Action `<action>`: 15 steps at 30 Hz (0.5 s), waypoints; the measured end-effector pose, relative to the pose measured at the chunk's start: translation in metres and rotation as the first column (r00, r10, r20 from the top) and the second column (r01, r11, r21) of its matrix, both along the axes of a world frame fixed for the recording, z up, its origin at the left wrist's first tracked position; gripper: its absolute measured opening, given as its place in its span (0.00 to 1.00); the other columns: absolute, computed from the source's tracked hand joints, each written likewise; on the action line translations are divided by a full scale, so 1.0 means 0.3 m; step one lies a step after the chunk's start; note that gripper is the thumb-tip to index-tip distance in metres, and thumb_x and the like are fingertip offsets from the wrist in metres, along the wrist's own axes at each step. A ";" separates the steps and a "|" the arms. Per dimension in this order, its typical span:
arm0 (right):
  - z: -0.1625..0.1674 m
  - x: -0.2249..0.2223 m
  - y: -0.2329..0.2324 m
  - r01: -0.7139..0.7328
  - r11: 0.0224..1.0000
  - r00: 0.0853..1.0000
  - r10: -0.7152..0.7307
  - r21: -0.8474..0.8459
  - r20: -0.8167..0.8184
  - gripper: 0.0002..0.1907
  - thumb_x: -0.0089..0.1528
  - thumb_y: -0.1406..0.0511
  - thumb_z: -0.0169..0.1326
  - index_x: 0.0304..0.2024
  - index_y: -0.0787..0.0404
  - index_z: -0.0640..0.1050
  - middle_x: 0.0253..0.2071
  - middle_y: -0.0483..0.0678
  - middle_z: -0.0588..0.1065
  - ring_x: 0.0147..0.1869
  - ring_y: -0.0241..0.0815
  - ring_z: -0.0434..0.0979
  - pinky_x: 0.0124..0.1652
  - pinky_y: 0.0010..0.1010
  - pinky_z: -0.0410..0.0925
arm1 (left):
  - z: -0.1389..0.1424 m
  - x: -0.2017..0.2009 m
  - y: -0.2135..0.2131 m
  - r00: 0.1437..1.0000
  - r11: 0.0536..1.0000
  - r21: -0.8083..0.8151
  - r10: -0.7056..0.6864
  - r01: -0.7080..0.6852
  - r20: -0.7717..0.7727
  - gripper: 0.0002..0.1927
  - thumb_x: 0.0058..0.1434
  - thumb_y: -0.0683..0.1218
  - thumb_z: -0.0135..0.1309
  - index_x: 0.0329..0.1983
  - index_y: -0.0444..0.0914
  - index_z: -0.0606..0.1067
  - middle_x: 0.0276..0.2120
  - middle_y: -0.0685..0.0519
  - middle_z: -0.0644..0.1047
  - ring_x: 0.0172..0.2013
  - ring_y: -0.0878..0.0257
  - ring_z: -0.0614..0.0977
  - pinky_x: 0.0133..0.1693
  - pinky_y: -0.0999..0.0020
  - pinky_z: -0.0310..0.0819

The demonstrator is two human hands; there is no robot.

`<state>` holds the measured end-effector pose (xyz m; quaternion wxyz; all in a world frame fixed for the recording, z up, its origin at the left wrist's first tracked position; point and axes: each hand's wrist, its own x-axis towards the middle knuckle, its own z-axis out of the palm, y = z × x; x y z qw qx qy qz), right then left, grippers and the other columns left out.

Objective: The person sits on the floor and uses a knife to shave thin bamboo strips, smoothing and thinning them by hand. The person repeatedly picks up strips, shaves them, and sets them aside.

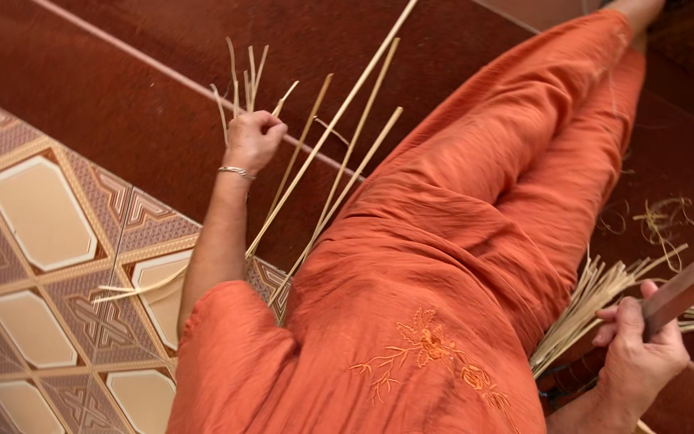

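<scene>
Gripping a small bunch of thin cane strips, the left hand is closed in a fist beyond the orange-clad leg, over the dark red floor. Longer strips slant just beside that leg, their lower ends hidden behind it. On the leg's other side, the right hand clasps a dark wooden block, cut off by the frame edge, beside a fanned sheaf of strips.

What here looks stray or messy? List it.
Thin curled shavings lie scattered on the dark floor to the right of the legs, apart from the bundle of strips by the right hand. One loose strip lies alone on the tiles, below the left hand. Nothing looks broken.
</scene>
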<state>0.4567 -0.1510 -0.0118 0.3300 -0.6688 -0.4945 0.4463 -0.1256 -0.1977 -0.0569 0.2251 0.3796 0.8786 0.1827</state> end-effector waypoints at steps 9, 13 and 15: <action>0.009 -0.196 0.221 -0.303 0.938 0.642 0.070 -0.169 -0.763 0.29 0.82 0.54 0.44 0.69 0.75 0.63 0.34 0.58 0.74 0.28 0.41 0.70 0.33 0.37 0.67 | -0.056 0.027 -0.063 0.982 0.907 -0.406 0.036 -0.110 -0.184 0.09 0.56 0.47 0.69 0.33 0.38 0.82 0.33 0.46 0.83 0.35 0.54 0.85 0.41 0.59 0.81; 0.006 -0.265 0.236 -0.336 0.923 0.634 0.072 -0.190 -0.770 0.28 0.83 0.53 0.44 0.66 0.76 0.63 0.33 0.57 0.72 0.27 0.40 0.67 0.34 0.36 0.63 | -0.074 0.023 -0.088 0.977 0.933 -0.358 -0.038 -0.041 -0.211 0.04 0.58 0.43 0.66 0.31 0.38 0.82 0.35 0.45 0.83 0.37 0.52 0.85 0.43 0.57 0.81; 0.012 -0.274 0.243 -0.346 0.917 0.687 0.102 -0.200 -0.719 0.28 0.81 0.54 0.44 0.65 0.76 0.64 0.33 0.56 0.72 0.27 0.39 0.65 0.35 0.36 0.62 | -0.069 0.015 -0.102 0.986 0.941 -0.337 -0.031 -0.025 -0.162 0.04 0.60 0.42 0.65 0.32 0.39 0.81 0.36 0.46 0.83 0.38 0.52 0.84 0.44 0.57 0.80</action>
